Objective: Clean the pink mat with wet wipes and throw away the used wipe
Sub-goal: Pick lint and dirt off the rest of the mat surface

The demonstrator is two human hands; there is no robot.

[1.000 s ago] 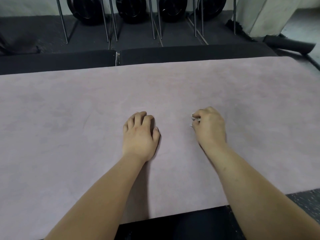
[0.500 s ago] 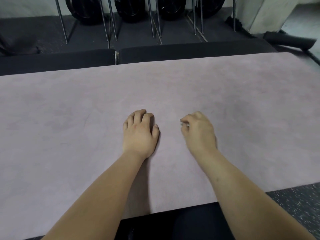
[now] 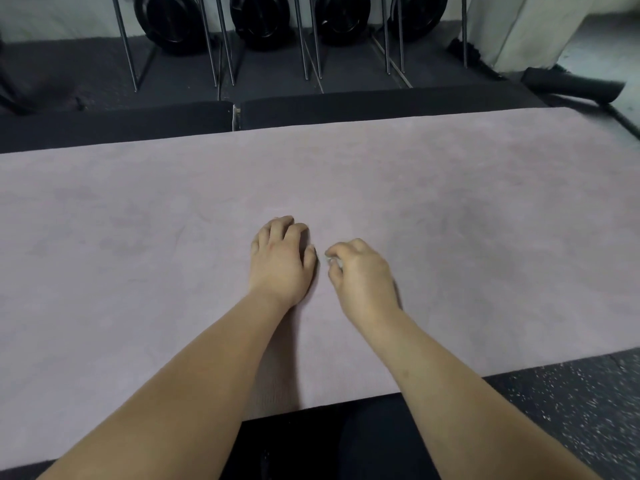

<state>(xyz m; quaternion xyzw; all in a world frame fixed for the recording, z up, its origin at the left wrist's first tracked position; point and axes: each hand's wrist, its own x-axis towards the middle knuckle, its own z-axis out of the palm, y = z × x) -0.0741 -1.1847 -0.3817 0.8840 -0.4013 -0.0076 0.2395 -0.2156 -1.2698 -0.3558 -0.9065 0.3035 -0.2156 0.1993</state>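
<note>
Nearest me, the pink mat (image 3: 138,237) lies flat on the speckled floor (image 3: 571,410), and both my forearms reach out over it. My left hand (image 3: 281,263) rests on the mat, its fingers (image 3: 277,225) loosely bent and gripping nothing I can see. Just beside it, my right hand (image 3: 363,277) is curled round a small white wipe (image 3: 333,261), pressing it to the mat. Beyond the far edge lie black pads (image 3: 381,105), then racked weight plates (image 3: 263,19).
</note>
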